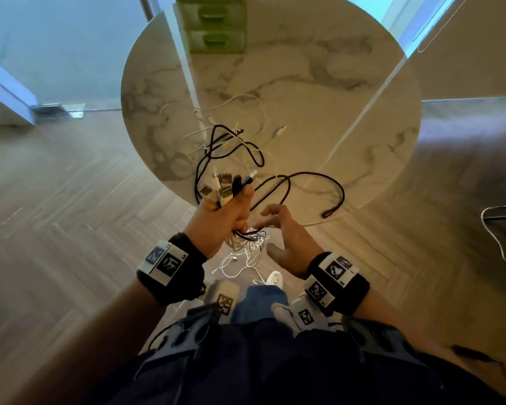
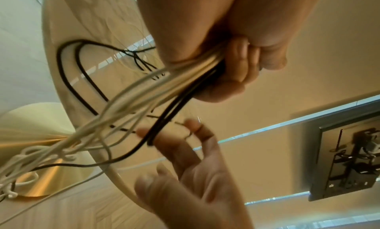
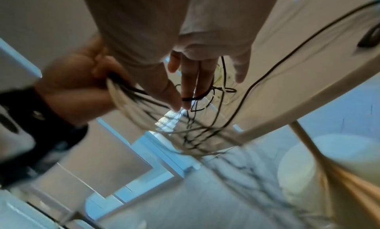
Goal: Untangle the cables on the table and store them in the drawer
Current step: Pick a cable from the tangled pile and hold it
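Note:
My left hand (image 1: 227, 219) grips a bundle of white and black cables (image 1: 222, 187) just off the near edge of the round marble table (image 1: 348, 83), with several USB plugs sticking up above the fist. The left wrist view shows its fingers (image 2: 238, 69) curled round the cable bundle (image 2: 160, 92). White cable ends (image 1: 246, 252) dangle below. My right hand (image 1: 287, 238) is beside it with straight, spread fingers (image 3: 191, 79), and a black cable (image 3: 194, 99) loops over one of them. More black cable (image 1: 310, 182) and white cable (image 1: 240, 118) lie tangled on the table. The green drawer unit (image 1: 216, 27) stands at the far edge, drawers closed.
The table stands on a pedestal with a round base (image 3: 329, 159) over wooden flooring. Glass doors are at the far left (image 1: 56, 54). A white cord (image 1: 497, 238) lies on the floor at the right. My legs and a shoe (image 1: 275, 278) are under the hands.

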### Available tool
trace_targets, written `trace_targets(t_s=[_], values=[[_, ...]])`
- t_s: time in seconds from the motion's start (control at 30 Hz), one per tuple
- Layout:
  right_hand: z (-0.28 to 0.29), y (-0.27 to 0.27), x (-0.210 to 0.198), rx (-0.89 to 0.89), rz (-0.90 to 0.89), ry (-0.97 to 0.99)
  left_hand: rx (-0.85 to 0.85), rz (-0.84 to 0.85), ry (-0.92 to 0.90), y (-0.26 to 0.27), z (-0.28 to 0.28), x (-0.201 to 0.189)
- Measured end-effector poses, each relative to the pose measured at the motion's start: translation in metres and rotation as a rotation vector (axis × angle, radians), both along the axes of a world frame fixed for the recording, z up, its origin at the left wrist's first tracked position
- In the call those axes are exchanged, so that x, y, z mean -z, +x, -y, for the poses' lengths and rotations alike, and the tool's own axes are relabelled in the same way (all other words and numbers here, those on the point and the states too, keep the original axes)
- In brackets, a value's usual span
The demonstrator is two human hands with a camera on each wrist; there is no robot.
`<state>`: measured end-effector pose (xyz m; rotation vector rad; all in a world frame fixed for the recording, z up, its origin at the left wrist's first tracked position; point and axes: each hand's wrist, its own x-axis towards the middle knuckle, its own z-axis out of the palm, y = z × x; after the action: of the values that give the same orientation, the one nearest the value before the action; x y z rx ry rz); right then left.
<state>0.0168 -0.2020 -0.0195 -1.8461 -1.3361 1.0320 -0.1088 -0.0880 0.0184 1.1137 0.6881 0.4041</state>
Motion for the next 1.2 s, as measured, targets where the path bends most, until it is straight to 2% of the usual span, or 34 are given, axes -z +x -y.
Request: trace_targets(t_s=[0.07,0.17,0.23,0.3,0.4,0.5,0.57,0.67,0.73,0.83,0.93,1.0,1.1,1.2], values=[[-0.002,-0.001,-0.001,0.052,0.086,-0.014,-0.018,-0.031,-0.042,-0.016,-0.006,-0.001],[-0.018,0.009,-0.010,0.425,0.081,0.112,0.007,-0.068,-0.043,-0.033,-0.011,-0.001],[-0.040,0.024,-0.012,0.594,0.098,0.142,0.020,-0.089,-0.038,-0.041,-0.011,0.001],[-0.062,0.038,-0.004,0.570,0.118,-0.044,0.041,-0.102,-0.042,-0.045,-0.010,0.004],[-0.089,0.042,0.011,0.374,0.088,-0.320,0.095,-0.165,-0.027,-0.047,-0.012,0.006],[-0.101,0.039,0.019,0.278,0.077,-0.339,0.095,-0.255,0.095,-0.043,-0.013,0.008],[-0.103,0.041,0.014,0.375,-0.012,-0.275,0.021,-0.299,0.140,-0.038,-0.014,0.008],[-0.102,0.042,-0.006,0.531,-0.406,-0.154,-0.079,-0.313,0.176,-0.026,-0.018,0.010],[-0.102,0.040,-0.019,0.560,-0.583,-0.112,-0.093,-0.297,0.208,-0.011,-0.019,0.008],[-0.102,0.039,-0.028,0.528,-0.602,-0.112,-0.014,-0.275,0.244,0.017,-0.017,0.005],[-0.098,0.052,-0.030,0.554,-0.599,-0.113,-0.007,-0.315,0.171,0.036,-0.014,0.009],[-0.095,0.073,-0.031,0.654,-0.628,-0.077,-0.062,-0.367,0.103,0.036,-0.014,0.019],[-0.092,0.120,-0.031,0.922,-0.767,0.012,-0.106,-0.508,0.068,0.022,-0.015,0.043],[-0.085,0.163,-0.031,1.113,-0.862,0.089,-0.250,-0.635,-0.013,0.002,-0.020,0.070]])
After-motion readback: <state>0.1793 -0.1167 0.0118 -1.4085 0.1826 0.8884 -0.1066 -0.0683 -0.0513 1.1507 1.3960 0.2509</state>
